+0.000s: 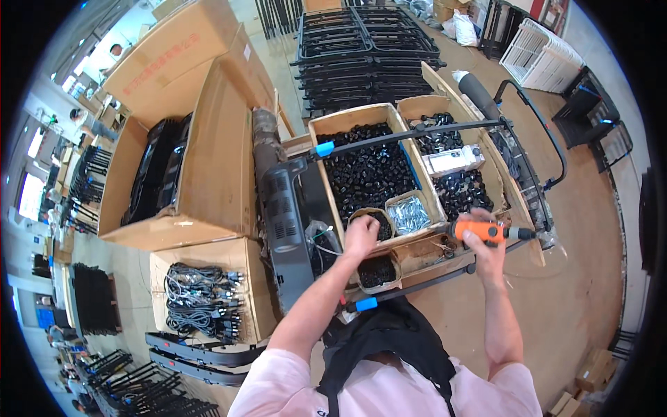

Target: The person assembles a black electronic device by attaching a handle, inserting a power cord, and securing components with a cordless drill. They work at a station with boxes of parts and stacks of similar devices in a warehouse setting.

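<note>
My left hand [362,236] reaches into a small box [391,231] of tiny dark parts. Its fingers are curled together, and whatever lies between the fingertips is hidden. My right hand [488,256] grips an orange-and-black power screwdriver [483,231], its nose pointing right, above the front edge of the parts boxes. Beside my left hand stands a small box of silver screws [408,214]. Black plastic pieces [368,167] fill the large box behind it. Nearer to me, another small box holds small black parts [376,272].
A black tubular frame [438,130] with blue end pieces spans the boxes, beside a grey plastic housing [283,212]. At left are a carton of cables [201,299] and a tall cardboard box [215,160]. Black metal frames [365,48] are stacked ahead; a white box [451,160] lies among parts.
</note>
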Demonstrator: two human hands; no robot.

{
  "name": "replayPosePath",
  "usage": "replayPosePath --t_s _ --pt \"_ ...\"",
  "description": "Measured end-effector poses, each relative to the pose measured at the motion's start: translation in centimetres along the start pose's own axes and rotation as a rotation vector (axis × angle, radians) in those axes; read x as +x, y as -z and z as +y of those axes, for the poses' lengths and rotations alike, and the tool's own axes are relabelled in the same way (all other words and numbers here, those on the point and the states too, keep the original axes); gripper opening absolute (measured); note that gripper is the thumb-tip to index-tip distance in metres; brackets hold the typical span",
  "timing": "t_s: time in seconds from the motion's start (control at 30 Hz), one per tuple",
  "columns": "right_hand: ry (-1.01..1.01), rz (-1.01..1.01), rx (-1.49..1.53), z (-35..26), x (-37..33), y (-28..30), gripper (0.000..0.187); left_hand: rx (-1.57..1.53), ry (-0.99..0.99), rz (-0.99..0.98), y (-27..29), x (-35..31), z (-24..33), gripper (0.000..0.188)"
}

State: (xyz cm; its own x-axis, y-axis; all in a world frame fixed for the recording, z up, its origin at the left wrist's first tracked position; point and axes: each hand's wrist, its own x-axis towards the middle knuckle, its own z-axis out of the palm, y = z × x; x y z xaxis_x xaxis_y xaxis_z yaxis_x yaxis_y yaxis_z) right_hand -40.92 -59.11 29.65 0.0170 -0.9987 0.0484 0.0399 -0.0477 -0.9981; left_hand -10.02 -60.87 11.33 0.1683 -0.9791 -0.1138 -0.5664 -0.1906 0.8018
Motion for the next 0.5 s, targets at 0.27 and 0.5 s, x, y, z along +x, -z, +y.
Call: replayPosePath --t_s 0.27,0.5 --pt "-0.200 -0.005 0.092 3.4 3.0 4.1 0.060 0.528 0.288 -0.159 -3.4 14.7 -4.6 0.047" --pt "-0.295 -0.080 0.139 6.1 10.5 3.6 0.058 0.761 0.124 -0.202 -6.5 17.2 -5.0 0.038"
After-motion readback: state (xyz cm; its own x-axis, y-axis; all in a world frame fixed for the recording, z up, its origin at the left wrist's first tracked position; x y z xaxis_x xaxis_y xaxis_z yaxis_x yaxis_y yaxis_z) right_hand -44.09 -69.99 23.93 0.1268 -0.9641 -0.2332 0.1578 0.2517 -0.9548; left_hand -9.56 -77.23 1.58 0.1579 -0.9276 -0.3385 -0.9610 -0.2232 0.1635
